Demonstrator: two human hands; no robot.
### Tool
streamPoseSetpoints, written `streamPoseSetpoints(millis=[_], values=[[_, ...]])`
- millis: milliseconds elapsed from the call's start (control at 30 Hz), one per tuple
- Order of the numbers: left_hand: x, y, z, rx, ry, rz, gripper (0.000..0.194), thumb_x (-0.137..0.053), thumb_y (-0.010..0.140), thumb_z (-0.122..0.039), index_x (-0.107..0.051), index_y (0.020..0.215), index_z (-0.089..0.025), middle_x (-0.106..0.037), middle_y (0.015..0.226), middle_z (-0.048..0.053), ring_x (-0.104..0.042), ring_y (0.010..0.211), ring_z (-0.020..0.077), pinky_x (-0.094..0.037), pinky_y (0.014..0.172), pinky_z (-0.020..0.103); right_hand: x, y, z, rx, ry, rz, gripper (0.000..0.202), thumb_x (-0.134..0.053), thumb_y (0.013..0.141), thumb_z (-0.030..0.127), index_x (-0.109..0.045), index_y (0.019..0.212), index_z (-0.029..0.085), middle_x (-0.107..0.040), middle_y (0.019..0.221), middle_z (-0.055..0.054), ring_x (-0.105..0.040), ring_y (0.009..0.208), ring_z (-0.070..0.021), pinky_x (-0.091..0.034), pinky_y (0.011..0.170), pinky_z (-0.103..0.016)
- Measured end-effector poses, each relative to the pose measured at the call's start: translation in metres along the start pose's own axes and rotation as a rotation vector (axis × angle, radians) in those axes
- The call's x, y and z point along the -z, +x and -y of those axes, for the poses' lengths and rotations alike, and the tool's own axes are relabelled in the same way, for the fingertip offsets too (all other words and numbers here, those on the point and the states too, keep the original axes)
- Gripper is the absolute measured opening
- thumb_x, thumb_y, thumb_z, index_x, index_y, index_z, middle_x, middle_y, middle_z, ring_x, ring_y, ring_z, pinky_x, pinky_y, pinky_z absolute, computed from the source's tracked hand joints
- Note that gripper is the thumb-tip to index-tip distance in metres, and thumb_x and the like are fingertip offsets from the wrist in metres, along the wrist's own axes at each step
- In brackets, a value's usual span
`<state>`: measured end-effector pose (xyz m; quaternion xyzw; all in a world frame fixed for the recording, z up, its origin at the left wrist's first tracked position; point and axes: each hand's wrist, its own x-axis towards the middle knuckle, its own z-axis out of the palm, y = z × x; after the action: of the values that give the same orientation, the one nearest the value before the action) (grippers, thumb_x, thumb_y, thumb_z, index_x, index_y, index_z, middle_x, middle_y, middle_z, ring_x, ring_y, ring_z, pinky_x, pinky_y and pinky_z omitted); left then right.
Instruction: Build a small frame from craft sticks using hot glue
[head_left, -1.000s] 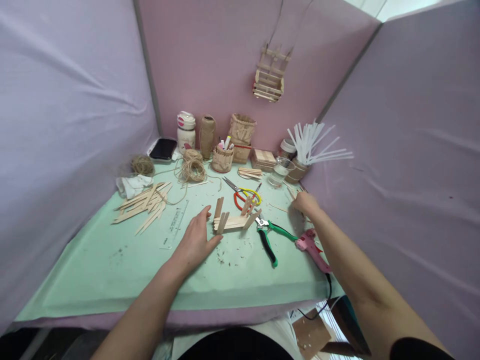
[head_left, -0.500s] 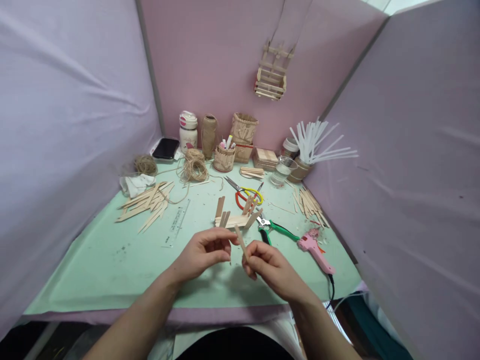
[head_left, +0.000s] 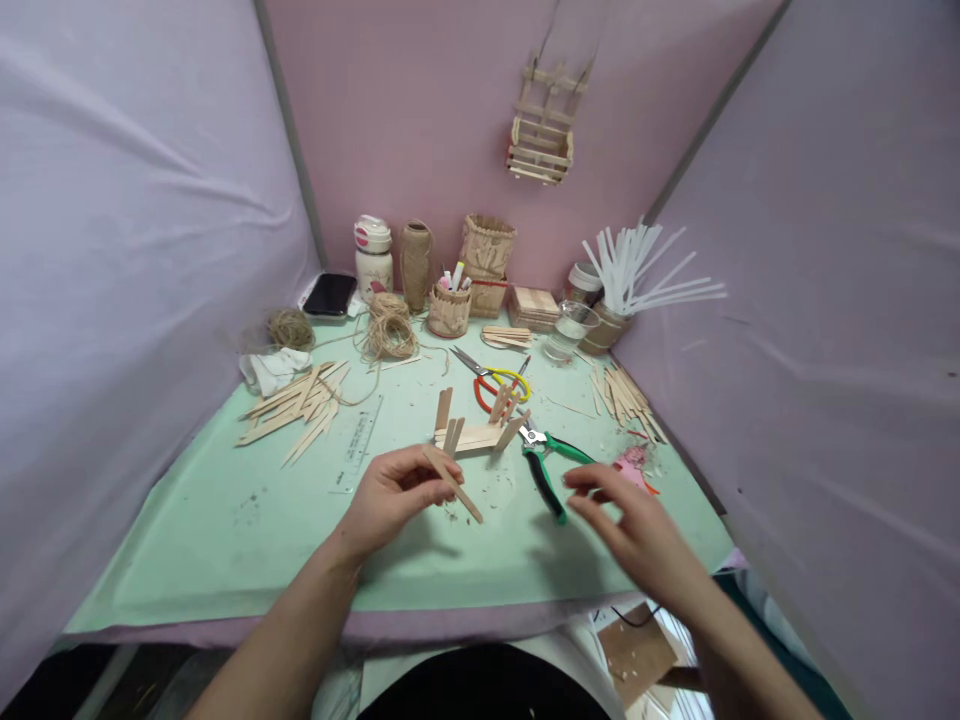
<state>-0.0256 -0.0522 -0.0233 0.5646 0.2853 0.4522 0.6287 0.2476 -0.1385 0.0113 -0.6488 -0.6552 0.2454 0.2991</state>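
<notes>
Between the thumb and fingers of my left hand [head_left: 401, 495] is a flat wooden craft stick [head_left: 459, 490], tilted down to the right. My right hand [head_left: 626, 515] holds nothing; its fingers are apart, over the pink hot glue gun [head_left: 631, 468], which it mostly covers. Just beyond my left hand stands a small frame of craft sticks [head_left: 474, 438], with short sticks rising at its corners. Green-handled pruning shears [head_left: 541, 462] lie between the frame and my right hand, their jaws close to it.
Scissors [head_left: 491, 378] lie behind the frame. Loose sticks [head_left: 296, 405] and a clear ruler [head_left: 358, 445] are on the left; more sticks [head_left: 626, 400] lie at right. Twine [head_left: 390, 330], a pen cup [head_left: 449, 312] and a water cup [head_left: 570, 332] line the back. A stick swing [head_left: 540, 145] hangs above.
The craft stick has passed from my right hand to my left. My right hand has moved right, to the glue gun, with its fingers spread. The view has shifted slightly.
</notes>
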Motion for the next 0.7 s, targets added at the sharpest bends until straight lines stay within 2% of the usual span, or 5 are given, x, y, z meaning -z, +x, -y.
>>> streamPoseSetpoints(millis=[167,300,400,533,700], values=[[0.013,0.0,0.007,-0.192,0.052,-0.218,0.013,-0.08,0.074,-0.028,-0.078,0.083,-0.018,-0.071,0.085,0.008,-0.066,0.077,0.0169,-0.056,0.064,0.024,0.05,-0.016,-0.082,-0.224,-0.544,-0.302,0.05,-0.047,0.085,0.06,-0.065,0.104,0.017,-0.068,0.106,-0.018,-0.062,0.1,-0.0347,-0.048,0.086,-0.047],[0.018,0.001,0.01,-0.25,0.1,-0.315,0.015,-0.079,0.074,-0.03,-0.077,0.083,-0.018,-0.071,0.085,0.008,-0.067,0.079,0.0185,-0.058,0.065,0.027,0.046,-0.023,-0.131,-0.317,-0.731,-0.165,0.052,-0.052,0.081,0.053,-0.065,0.107,0.009,-0.068,0.106,-0.024,-0.064,0.102,-0.0387,-0.049,0.089,-0.05],[0.018,0.003,0.011,-0.265,0.127,-0.347,0.012,-0.079,0.075,-0.027,-0.076,0.08,-0.018,-0.072,0.086,0.008,-0.067,0.081,0.0182,-0.057,0.066,0.026,0.034,-0.021,-0.145,-0.303,-0.706,-0.139,0.055,-0.052,0.082,0.051,-0.063,0.111,0.006,-0.067,0.104,-0.025,-0.064,0.101,-0.0375,-0.049,0.09,-0.048],[0.018,0.004,0.011,-0.274,0.143,-0.335,0.008,-0.078,0.076,-0.026,-0.075,0.077,-0.018,-0.072,0.085,0.007,-0.067,0.083,0.0178,-0.057,0.071,0.026,0.025,-0.014,-0.149,-0.325,-0.674,-0.215,0.059,-0.051,0.08,0.054,-0.062,0.11,0.005,-0.065,0.102,-0.026,-0.062,0.101,-0.0383,-0.048,0.091,-0.049],[0.019,0.004,0.011,-0.247,0.157,-0.347,0.008,-0.077,0.077,-0.026,-0.075,0.08,-0.018,-0.072,0.087,0.006,-0.067,0.083,0.0172,-0.056,0.071,0.026,0.031,-0.01,-0.144,-0.351,-0.627,-0.188,0.052,-0.044,0.08,0.058,-0.066,0.095,0.013,-0.066,0.087,-0.021,-0.063,0.089,-0.0371,-0.051,0.078,-0.047]])
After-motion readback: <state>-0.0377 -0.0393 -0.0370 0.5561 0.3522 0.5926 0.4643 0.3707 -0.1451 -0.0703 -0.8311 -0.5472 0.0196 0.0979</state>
